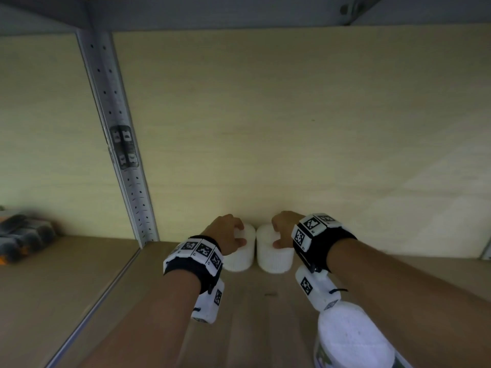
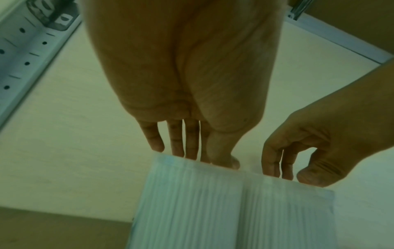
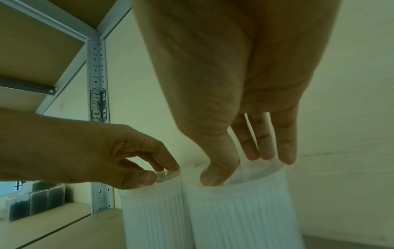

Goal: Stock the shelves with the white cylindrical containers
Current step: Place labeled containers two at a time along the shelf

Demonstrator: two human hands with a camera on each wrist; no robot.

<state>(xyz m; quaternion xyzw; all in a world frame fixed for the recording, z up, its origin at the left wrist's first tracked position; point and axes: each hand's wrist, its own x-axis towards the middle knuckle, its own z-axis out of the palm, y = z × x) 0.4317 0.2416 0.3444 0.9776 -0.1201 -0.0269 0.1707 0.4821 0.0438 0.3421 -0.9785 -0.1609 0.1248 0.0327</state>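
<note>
a pale back wall (image 1: 292,128) closes off a wooden shelf board (image 1: 252,314), with the underside of another shelf (image 1: 239,14) overhead and a perforated metal upright (image 1: 119,144) on the left dividing this bay from the next. two white ribbed cylindrical containers stand upright at the very back of the board, touching the wall or just short of it, and just beside each other with a thin gap between them. bare board runs to the right of the pair and in front of it, and there is some bare board between the left container (image 1: 239,251) and the upright.

the left hand (image 1: 225,235) grips the top rim of the left container, fingers curled over the far edge and thumb on the near side. the right hand (image 1: 284,229) grips the top of the right container (image 1: 275,257) the same way; in the right wrist view its thumb (image 3: 215,173) presses down inside the rim while the fingers (image 3: 285,151) reach over the far edge.

a third white container (image 1: 353,338) sits at the lower right near the front, cut off by the picture's edge, with some greenish print on it that is too blurred to read. in the neighbouring bay, dark boxed items (image 1: 21,235) are blurred and partly cut off. both wrist views are dim and smeared on the ribbed walls. whether the containers hold anything cannot be told.
</note>
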